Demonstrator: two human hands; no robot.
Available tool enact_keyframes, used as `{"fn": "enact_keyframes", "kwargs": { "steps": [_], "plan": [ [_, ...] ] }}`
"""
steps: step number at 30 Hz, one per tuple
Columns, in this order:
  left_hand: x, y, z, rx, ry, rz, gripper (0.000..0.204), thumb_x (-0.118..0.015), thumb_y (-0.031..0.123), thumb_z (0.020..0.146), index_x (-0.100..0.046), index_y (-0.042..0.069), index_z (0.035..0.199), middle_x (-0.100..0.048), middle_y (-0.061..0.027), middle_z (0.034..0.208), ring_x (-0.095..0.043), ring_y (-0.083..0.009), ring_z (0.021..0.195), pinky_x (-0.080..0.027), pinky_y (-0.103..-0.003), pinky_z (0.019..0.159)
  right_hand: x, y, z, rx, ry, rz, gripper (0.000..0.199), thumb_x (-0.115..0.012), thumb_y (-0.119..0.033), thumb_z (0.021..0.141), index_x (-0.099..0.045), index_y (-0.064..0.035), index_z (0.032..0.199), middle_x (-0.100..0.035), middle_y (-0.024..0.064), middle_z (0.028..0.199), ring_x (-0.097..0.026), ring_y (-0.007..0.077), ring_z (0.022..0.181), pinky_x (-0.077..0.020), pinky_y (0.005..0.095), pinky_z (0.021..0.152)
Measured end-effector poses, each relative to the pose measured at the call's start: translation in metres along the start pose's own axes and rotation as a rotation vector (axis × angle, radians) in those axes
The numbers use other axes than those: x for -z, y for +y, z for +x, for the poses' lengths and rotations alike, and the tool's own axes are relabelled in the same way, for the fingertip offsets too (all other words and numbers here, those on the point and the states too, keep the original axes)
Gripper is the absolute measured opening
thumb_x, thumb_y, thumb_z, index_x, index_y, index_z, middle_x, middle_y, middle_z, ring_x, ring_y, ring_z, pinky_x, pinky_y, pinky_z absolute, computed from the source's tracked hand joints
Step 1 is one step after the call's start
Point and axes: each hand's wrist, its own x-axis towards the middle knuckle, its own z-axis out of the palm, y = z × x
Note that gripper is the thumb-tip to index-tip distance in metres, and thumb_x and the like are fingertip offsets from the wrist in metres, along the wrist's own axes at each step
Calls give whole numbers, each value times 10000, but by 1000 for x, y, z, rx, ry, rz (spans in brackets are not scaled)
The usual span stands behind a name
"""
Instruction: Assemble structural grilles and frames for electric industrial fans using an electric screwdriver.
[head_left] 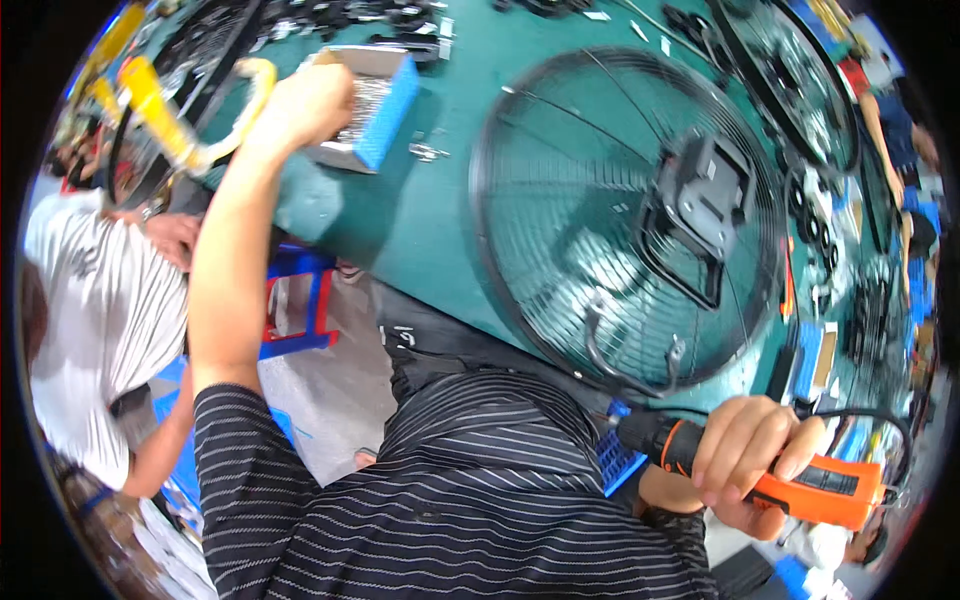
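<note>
My left hand point(312, 105) reaches over the near left side of a small blue-and-white cardboard box point(385, 122) full of small metal screws point(368, 98). Its fingers look curled, but the hand is blurred and their tips are hidden, so what they hold does not show. At the lower right, my right hand point(745, 452) is wrapped round an orange-and-black power screwdriver point(825, 488), its black nose pointing left. Between the hands, a large round black wire fan guard point(487, 205) lies on the green tabletop point(430, 235), with a black housing point(705, 195) on it.
A few loose screws point(428, 150) lie beside the box. Black parts point(345, 15) are heaped at the far edge. Another fan guard point(800, 85) stands at the far right. At the left sits a person in a white shirt point(105, 290), near a yellow curved frame point(160, 105) and a blue-and-red stool point(305, 310).
</note>
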Motion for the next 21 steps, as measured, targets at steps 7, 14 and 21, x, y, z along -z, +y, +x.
{"fn": "enact_keyframes", "kwargs": {
  "steps": [7,14,21],
  "plan": [
    [8,10,-18,70,260,-64,203,-660,146,682,-735,57,848,-710,-175,823,-713,-311,790,-569,-430,653,-15,16,14,7,0,24,401,-711,-237,859,-451,-34,1087,-527,42,703,-537,128,505,-473,255,447],
    [19,30,-67,122,719,-445,176,-623,200,659,-644,56,760,-666,-144,768,-669,-337,739,-537,-459,626,-22,19,20,-42,-42,7,504,-578,-385,936,-457,-20,1261,-489,72,798,-483,162,612,-402,299,555],
    [-22,132,-183,-513,498,-1332,170,-640,170,824,-506,65,814,-560,-96,731,-589,-324,680,-448,-423,557,-49,25,34,14,78,105,480,-637,-346,891,-510,-22,1221,-493,46,803,-473,155,612,-389,311,590]
  ]
}}
